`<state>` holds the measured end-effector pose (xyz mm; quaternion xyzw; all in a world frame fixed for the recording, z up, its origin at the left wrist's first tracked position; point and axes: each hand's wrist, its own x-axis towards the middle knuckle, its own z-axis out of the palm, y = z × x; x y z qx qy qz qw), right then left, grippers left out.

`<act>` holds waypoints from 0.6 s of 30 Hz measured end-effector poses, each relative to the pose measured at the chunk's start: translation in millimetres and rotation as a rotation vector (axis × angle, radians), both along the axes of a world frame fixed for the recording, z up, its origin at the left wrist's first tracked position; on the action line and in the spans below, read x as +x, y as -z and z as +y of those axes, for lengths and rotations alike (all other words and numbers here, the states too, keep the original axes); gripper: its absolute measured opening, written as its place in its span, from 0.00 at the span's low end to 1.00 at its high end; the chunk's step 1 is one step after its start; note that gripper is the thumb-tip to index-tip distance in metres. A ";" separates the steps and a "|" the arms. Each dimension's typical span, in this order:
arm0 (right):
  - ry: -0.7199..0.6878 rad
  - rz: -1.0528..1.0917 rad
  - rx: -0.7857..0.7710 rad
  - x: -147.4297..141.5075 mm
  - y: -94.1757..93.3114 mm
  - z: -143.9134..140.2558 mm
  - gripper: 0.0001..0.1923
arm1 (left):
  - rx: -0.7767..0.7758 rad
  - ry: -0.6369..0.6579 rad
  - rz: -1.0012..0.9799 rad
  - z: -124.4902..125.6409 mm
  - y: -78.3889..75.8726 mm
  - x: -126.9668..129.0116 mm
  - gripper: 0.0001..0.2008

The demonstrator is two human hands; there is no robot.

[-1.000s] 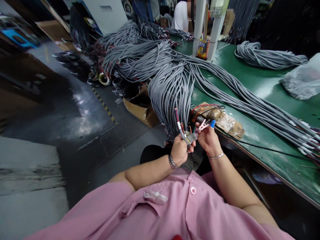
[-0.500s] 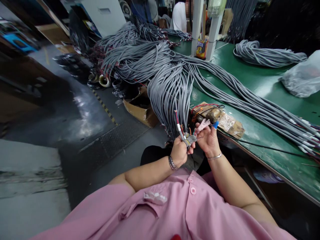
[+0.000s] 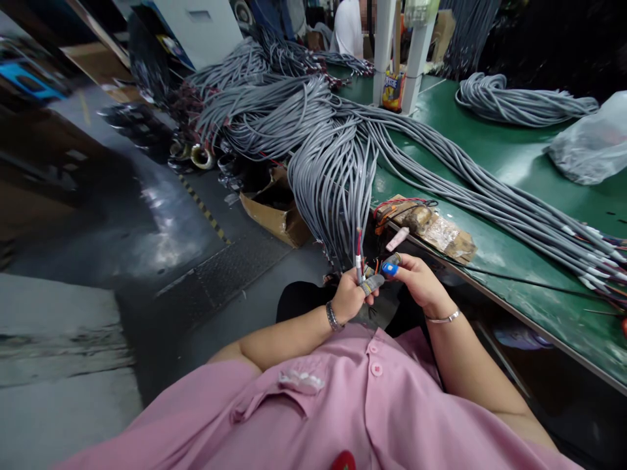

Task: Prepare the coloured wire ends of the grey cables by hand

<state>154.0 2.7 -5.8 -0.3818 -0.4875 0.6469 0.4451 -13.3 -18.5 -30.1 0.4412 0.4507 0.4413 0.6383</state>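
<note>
My right hand has dropped lower and swung toward my lap since a second ago, and the pink-handled tool that stood up between its fingers now sticks out above them at a flatter angle; the blue-tipped finger presses in toward the cable end. My left hand is closed in a fist around that grey cable end, with its coloured wires standing up just above the knuckles. The right hand is partly curled, pinching near the wires, though I cannot tell exactly what it grips. I judge the work has moved from separating the wires to handling a single one. The cable bundle hangs off the green bench.
</note>
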 end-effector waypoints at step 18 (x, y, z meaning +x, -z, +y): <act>0.318 -0.020 0.126 -15.2 14.3 -36.6 0.08 | -0.090 0.029 -0.125 -0.7 -9.4 0.8 0.20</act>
